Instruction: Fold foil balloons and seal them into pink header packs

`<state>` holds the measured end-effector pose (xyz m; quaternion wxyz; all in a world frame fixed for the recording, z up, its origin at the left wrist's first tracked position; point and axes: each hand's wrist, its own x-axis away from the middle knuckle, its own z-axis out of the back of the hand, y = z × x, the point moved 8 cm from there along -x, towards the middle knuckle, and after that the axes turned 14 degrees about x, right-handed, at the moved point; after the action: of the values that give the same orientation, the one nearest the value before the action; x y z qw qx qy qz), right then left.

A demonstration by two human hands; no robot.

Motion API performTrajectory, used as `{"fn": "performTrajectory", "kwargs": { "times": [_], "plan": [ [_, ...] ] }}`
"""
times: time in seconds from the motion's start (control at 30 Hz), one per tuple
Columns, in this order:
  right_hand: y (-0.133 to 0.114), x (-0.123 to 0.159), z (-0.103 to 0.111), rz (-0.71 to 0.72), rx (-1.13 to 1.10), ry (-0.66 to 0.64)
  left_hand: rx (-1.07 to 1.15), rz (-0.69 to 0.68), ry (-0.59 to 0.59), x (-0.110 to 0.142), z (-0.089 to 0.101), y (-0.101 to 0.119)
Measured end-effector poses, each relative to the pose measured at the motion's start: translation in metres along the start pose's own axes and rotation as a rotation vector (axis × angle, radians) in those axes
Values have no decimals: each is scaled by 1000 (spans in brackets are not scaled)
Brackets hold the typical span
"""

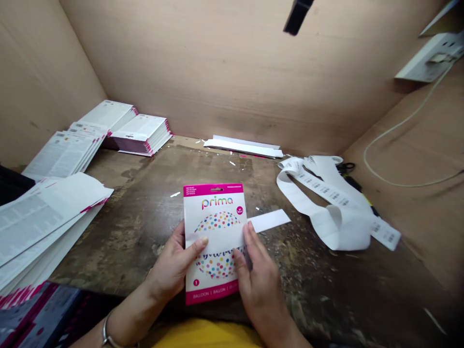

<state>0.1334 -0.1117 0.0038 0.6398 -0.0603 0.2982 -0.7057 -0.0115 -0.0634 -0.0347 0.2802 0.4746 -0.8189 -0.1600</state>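
Observation:
A flat balloon packet, white with pink bands and colourful dots, is held upright above the table near my body. My left hand is closed on its left edge, with the thumb pressed on the front. A white paper strip crosses the packet's middle, covers part of the printed lettering and sticks out to the right. My right hand grips the packet's right edge where the strip passes, its thumb near the front. Whether the strip goes around the back is hidden.
Stacks of printed cards or packets stand at the back left, with a fanned pile nearer. White paper strips lie along the back wall. A curled label roll and scissors lie right, below a cable.

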Motion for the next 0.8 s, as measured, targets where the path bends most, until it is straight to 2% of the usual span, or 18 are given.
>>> {"fn": "performTrajectory", "kwargs": {
  "times": [0.1,0.17,0.27,0.4,0.53,0.63,0.7,0.8],
  "plan": [
    [16,-7,-11,-266,-513,-187,36,20,-21,-2,5,-2],
    [16,-8,-22,-416,-882,-327,41,23,-28,-3,8,-2],
    [11,-5,-32,-551,-1216,-510,38,29,-31,-4,10,-5],
    [8,2,-37,-600,-1336,-669,40,31,-53,-2,5,-8],
    [11,4,-38,-630,-1324,-659,43,16,-91,-1,-2,-6],
    [15,2,-37,-677,-1329,-615,49,38,-72,1,0,-2],
    [21,-1,-34,-715,-1341,-537,112,134,-91,5,-2,-5],
    [28,1,-33,-773,-1361,-462,233,403,-258,15,-19,-22]
  ]
}}
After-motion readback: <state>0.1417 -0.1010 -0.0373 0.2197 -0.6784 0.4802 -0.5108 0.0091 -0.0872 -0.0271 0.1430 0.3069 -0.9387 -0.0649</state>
